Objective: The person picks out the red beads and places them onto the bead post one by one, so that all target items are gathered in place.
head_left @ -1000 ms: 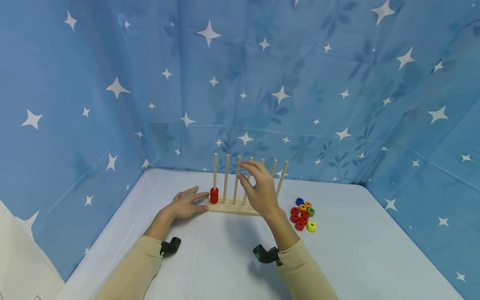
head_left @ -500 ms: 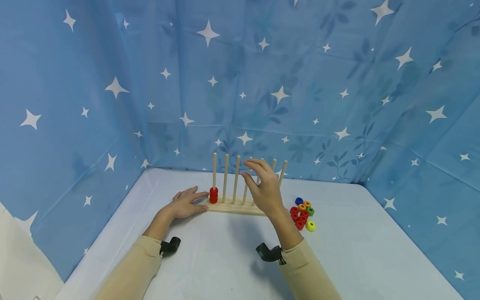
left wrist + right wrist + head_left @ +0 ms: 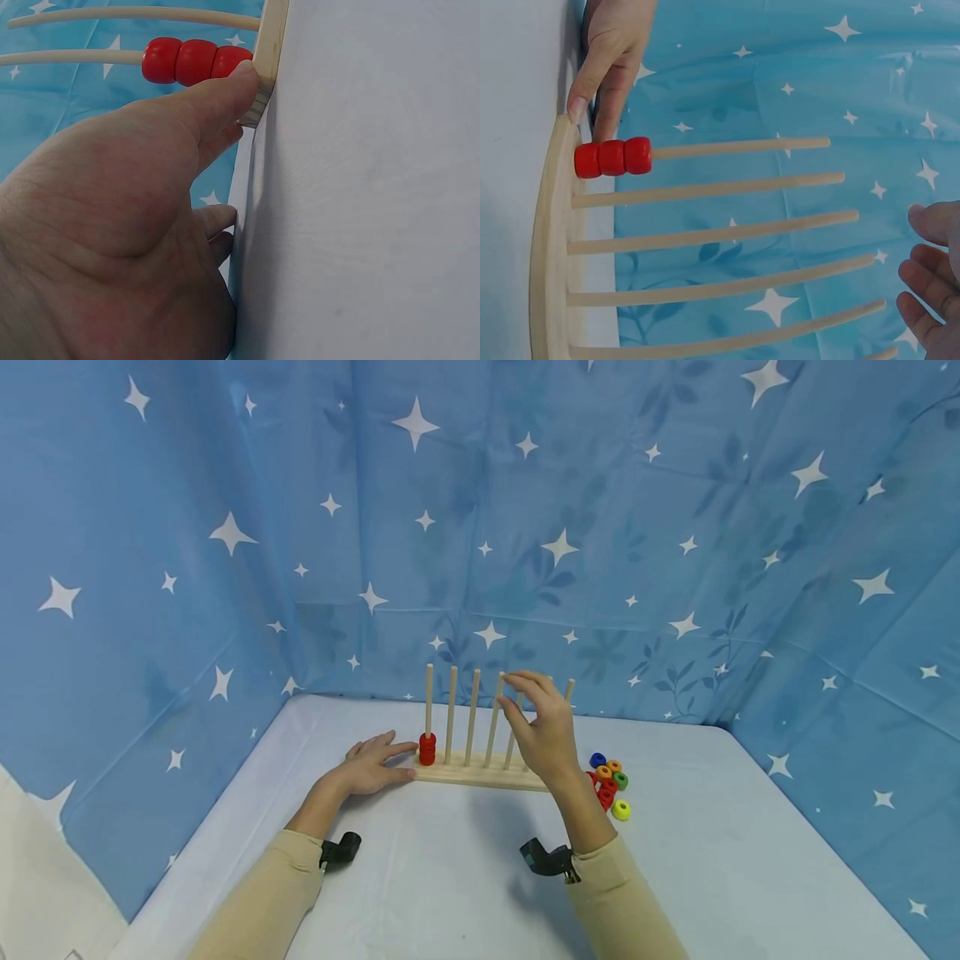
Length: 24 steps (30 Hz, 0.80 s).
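Observation:
A wooden peg stand (image 3: pixel 468 774) with a row of upright pegs stands on the table, and three red beads (image 3: pixel 427 749) are stacked on its leftmost peg. My left hand (image 3: pixel 367 768) holds the left end of its base between thumb and index finger. In the left wrist view, the thumb (image 3: pixel 232 90) lies against the wood just below the beads. My right hand (image 3: pixel 547 731) is raised in front of the right-hand pegs, thumb and fingers curved and apart with nothing between them. It hides parts of those pegs; the right wrist view shows its fingertips (image 3: pixel 922 289) beyond the peg tops.
Loose beads in red, orange, green, blue (image 3: pixel 597 760) and yellow (image 3: pixel 621 810) lie right of the stand, some hidden behind my right forearm. A blue star-patterned curtain (image 3: pixel 480 527) surrounds the white table (image 3: pixel 435 877).
My right hand has moved to the right along the row of pegs, now covering some of the loose red beads with its forearm. The left hand and the stacked beads stay put.

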{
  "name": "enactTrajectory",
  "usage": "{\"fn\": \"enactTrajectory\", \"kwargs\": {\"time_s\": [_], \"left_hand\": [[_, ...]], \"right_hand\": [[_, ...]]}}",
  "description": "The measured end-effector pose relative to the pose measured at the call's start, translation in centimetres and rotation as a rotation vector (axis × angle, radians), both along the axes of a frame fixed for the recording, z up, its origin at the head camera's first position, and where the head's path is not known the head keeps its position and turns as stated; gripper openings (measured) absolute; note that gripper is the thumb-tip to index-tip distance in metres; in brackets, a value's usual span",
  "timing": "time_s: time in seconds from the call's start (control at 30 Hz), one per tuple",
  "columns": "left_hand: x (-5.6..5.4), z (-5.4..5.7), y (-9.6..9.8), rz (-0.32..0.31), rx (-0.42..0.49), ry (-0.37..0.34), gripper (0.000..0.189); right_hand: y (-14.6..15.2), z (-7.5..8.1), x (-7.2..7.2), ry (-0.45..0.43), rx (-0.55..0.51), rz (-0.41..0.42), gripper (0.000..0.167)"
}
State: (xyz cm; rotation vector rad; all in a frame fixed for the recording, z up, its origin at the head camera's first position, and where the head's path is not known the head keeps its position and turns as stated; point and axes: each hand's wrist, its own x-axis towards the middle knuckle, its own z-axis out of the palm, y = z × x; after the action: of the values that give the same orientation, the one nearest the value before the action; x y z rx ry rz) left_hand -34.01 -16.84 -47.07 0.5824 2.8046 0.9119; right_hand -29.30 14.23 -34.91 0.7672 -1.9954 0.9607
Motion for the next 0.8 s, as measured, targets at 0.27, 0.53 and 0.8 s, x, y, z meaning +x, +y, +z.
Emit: {"fn": "enactTrajectory", "kwargs": {"time_s": [0.27,0.53,0.8], "left_hand": [[0.0,0.4,-0.1,-0.002,0.016,-0.007,0.064],[0.1,0.1,0.0,-0.008,0.030,-0.014,0.066],[0.0,0.2,0.0,0.000,0.012,-0.016,0.065]], "right_hand": [[0.8,0.5,-0.3,0.044,-0.030,-0.015,0.029],[1.7,0.8,-0.3,0.022,-0.060,-0.046,0.028],[3.1,1.0,-0.3,0.007,-0.068,-0.078,0.030]]}}
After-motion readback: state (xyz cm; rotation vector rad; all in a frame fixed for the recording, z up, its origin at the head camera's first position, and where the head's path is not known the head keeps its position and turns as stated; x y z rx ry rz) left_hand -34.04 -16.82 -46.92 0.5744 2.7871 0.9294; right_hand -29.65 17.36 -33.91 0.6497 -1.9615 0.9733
